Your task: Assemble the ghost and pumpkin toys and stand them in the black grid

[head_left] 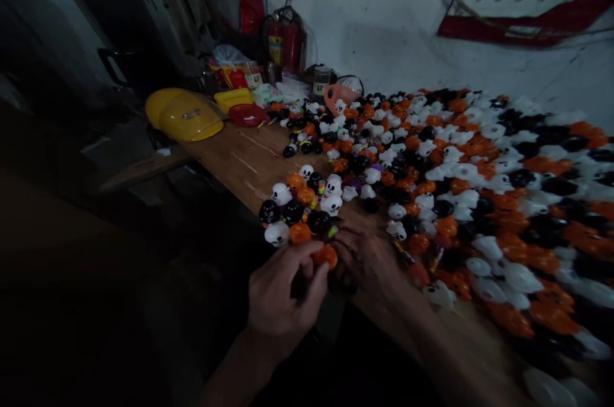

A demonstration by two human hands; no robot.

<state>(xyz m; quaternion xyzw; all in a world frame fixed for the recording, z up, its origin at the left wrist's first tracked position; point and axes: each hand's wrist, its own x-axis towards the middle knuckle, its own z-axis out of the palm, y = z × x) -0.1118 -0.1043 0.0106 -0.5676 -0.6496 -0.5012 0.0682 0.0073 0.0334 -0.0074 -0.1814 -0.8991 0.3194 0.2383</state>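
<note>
My left hand (283,292) is closed, its thumb and forefinger pinching a small orange pumpkin head (327,257). Right beside it, at the table's front edge, my right hand (371,260) has its fingers curled together, and a small yellow-green piece (332,232) shows at their tips. Shadow hides what those fingers hold. Just beyond both hands stands a cluster of small plastic heads: white skulls (332,205), orange pumpkins (300,233) and black ones (269,211). A small tube with coloured bits (321,188) is among them.
A big heap of white, orange and black plastic heads (460,196) covers the wooden table (244,154) on the right. Toward the back left lie a yellow cap (185,114), a red dish (247,115) and a pink-orange container (343,96). Fire extinguishers (285,42) stand by the wall.
</note>
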